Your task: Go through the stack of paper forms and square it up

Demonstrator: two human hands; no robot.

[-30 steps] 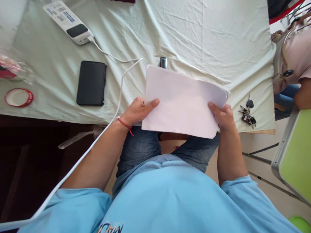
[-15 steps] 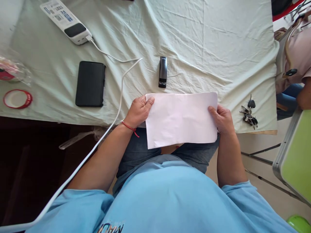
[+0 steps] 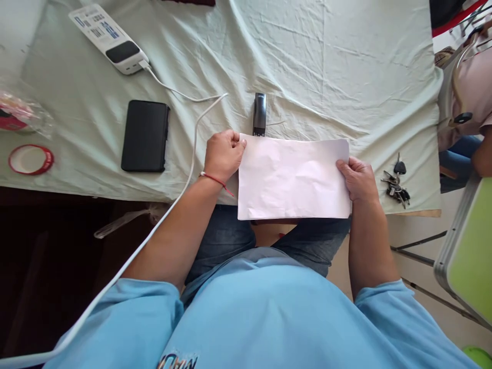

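Note:
White paper sheets [image 3: 294,179] lie across the table's front edge, their near part out over my lap. My left hand [image 3: 225,154] pinches their far left corner between thumb and fingers, a red string bracelet at its wrist. At the right side, my right hand [image 3: 357,178] grips the edge, thumb on top and the other fingers partly hidden. Just beyond the paper is a black stapler [image 3: 260,114], whose near end meets or lies under the paper's far edge; I cannot tell which.
On the pale green tablecloth [image 3: 307,66] lie a black tablet-like case [image 3: 145,136], a white power bank [image 3: 109,41] with a white cable [image 3: 195,133], a red tape roll [image 3: 31,159] and keys [image 3: 397,184]. A person [image 3: 471,87] sits at the right, near a green folding table [image 3: 471,256].
Both hands have shifted slightly right, the left one also away from me. The paper has moved up toward the stapler and now reaches its near end.

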